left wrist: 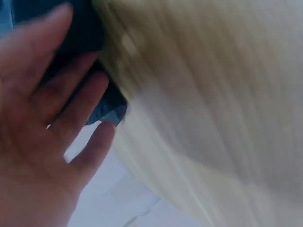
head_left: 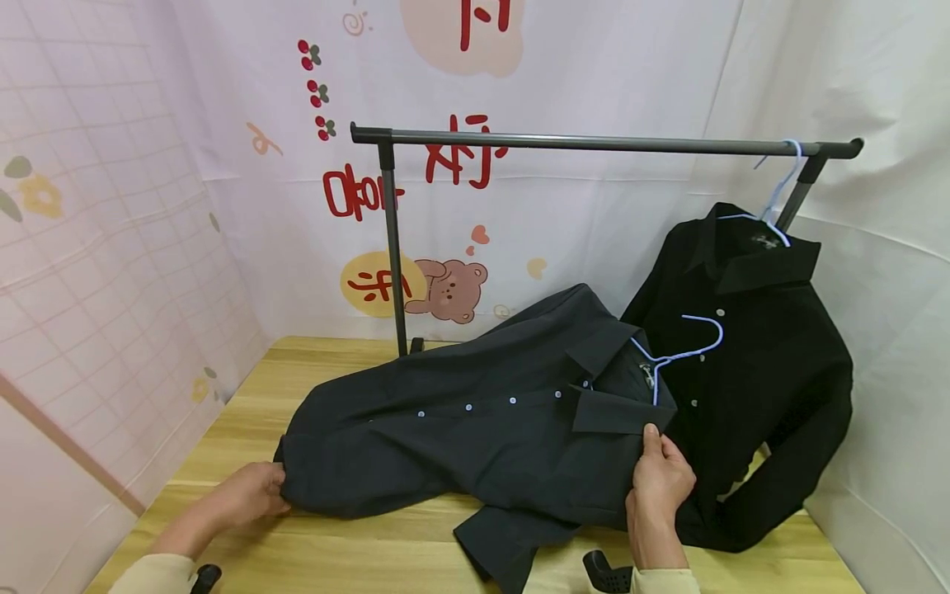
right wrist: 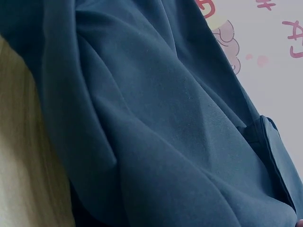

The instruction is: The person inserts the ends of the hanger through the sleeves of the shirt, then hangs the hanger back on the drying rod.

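A dark button-up shirt lies on its side across the wooden table, with a light-blue wire hanger in its collar. My left hand holds the hem at the shirt's left end. In the left wrist view, the fingers of my left hand are spread at the dark cloth's edge, blurred. With thumb on top, my right hand pinches the shirt just below the collar flap. The right wrist view is filled with the shirt's folds; only a fingertip shows at its lower right corner.
A dark metal clothes rack stands at the back. From its right end hangs a black shirt on another light-blue hanger, partly behind the lying shirt. Printed fabric covers the walls. Wooden tabletop shows along the front.
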A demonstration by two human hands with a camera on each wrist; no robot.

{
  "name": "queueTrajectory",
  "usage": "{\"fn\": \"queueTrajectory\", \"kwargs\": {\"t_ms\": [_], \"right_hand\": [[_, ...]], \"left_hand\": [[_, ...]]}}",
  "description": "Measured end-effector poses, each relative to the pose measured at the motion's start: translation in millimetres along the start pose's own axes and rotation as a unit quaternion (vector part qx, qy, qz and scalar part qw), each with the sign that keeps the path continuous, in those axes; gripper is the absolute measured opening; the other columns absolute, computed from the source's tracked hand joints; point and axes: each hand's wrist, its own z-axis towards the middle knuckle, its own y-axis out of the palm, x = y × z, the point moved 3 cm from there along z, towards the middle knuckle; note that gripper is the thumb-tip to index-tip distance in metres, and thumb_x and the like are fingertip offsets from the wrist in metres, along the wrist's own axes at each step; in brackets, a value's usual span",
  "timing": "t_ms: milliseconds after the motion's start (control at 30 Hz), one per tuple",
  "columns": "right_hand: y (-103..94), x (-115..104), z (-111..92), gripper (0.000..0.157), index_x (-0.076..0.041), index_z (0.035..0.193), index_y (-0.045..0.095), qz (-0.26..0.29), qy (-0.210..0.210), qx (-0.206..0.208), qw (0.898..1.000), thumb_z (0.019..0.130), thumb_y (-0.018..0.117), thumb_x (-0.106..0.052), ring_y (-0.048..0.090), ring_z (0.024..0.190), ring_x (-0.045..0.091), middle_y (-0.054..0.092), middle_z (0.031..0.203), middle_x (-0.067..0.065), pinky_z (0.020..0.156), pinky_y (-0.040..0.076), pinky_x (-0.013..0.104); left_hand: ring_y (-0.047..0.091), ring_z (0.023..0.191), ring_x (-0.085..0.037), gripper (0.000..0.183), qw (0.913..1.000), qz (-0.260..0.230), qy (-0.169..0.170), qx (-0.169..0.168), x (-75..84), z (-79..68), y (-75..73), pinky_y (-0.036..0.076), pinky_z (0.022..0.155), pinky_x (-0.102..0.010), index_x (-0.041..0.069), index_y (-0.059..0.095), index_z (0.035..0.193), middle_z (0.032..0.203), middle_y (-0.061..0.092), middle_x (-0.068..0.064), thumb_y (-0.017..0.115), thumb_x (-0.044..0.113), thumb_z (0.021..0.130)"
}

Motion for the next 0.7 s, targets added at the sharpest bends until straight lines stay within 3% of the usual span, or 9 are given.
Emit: {"fn": "queueTrajectory", "kwargs": {"t_ms": [100,200,267,333,467,600,633,700], "right_hand": [[0.2,-0.3,0.4,0.05,0.001,0.126,0.065,0.001,0.0,0.004,1.0,0.098,0.06,-0.04,0.05,0.089,0.012,0.058,0.105,0.004,0.081,0.04,0.029],[0.1,-0.5,0.9,0.048,0.001,0.125,0.066,0.006,0.0,0.009,1.0,0.099,0.061,-0.039,0.051,0.089,0.01,0.058,0.106,0.003,0.081,0.041,0.028],[-0.2,-0.2,1.2,0.048,0.002,0.125,0.065,0.011,0.0,0.011,1.0,0.099,0.061,-0.037,0.052,0.088,0.01,0.058,0.105,0.003,0.081,0.041,0.028],[-0.4,0.0,1.3,0.047,0.002,0.124,0.066,0.015,0.001,0.012,1.0,0.098,0.061,-0.037,0.052,0.087,0.009,0.058,0.104,0.002,0.08,0.042,0.028],[-0.1,0.5,1.2,0.046,0.002,0.124,0.066,0.013,-0.001,0.013,1.0,0.099,0.061,-0.037,0.052,0.088,0.009,0.058,0.104,0.002,0.081,0.042,0.028],[0.2,1.1,1.2,0.049,0.002,0.126,0.065,0.005,-0.003,0.01,1.0,0.098,0.061,-0.039,0.051,0.089,0.009,0.058,0.106,0.002,0.081,0.041,0.028],[0.3,1.0,1.1,0.05,0.002,0.125,0.065,0.006,-0.004,0.009,1.0,0.098,0.061,-0.039,0.051,0.089,0.01,0.058,0.106,0.002,0.081,0.041,0.028],[0.2,0.8,1.2,0.05,0.002,0.126,0.066,0.004,-0.004,0.008,1.0,0.098,0.061,-0.04,0.051,0.089,0.01,0.058,0.107,0.003,0.082,0.041,0.028]], "left_hand": [[0.051,0.078,-0.009,0.009,0.9958,0.019,-0.027,0.085,6.9,1.1,-13.4,0.042,0.065,-0.027,0.012,0.066,0.084,0.09,0.064,0.0,0.07,0.015,0.092],[0.053,0.084,-0.015,0.018,0.9865,-0.056,-0.053,0.144,17.7,1.3,-32.5,0.042,0.069,-0.028,0.005,0.066,0.095,0.097,0.063,-0.008,0.062,0.022,0.099],[0.054,0.088,-0.014,0.025,0.9766,-0.11,-0.048,0.178,25.6,1.3,-45.6,0.043,0.073,-0.027,-0.001,0.065,0.102,0.1,0.064,-0.009,0.057,0.023,0.103],[0.054,0.089,-0.008,0.026,0.9663,-0.15,-0.033,0.207,33.5,1.4,-56.9,0.042,0.075,-0.022,-0.002,0.063,0.105,0.096,0.064,-0.002,0.055,0.022,0.104],[0.057,0.094,0.0,0.019,0.9348,-0.247,0.053,0.249,49.9,3.8,-73.5,0.043,0.081,-0.014,0.001,0.064,0.103,0.093,0.065,0.01,0.05,0.012,0.105],[0.064,0.084,-0.006,0.022,0.8877,-0.366,0.155,0.232,67.7,7.4,-81.2,0.052,0.075,-0.018,0.005,0.064,0.103,0.088,0.068,0.003,0.043,0.002,0.106],[0.065,0.08,-0.008,0.023,0.8787,-0.386,0.168,0.225,71.4,7.9,-82.4,0.053,0.071,-0.02,0.006,0.065,0.104,0.087,0.068,0.002,0.042,0.002,0.106],[0.065,0.071,-0.01,0.024,0.8699,-0.402,0.179,0.222,78.1,7.8,-84.1,0.053,0.061,-0.022,0.007,0.064,0.106,0.084,0.068,0.0,0.041,0.003,0.106]]}}
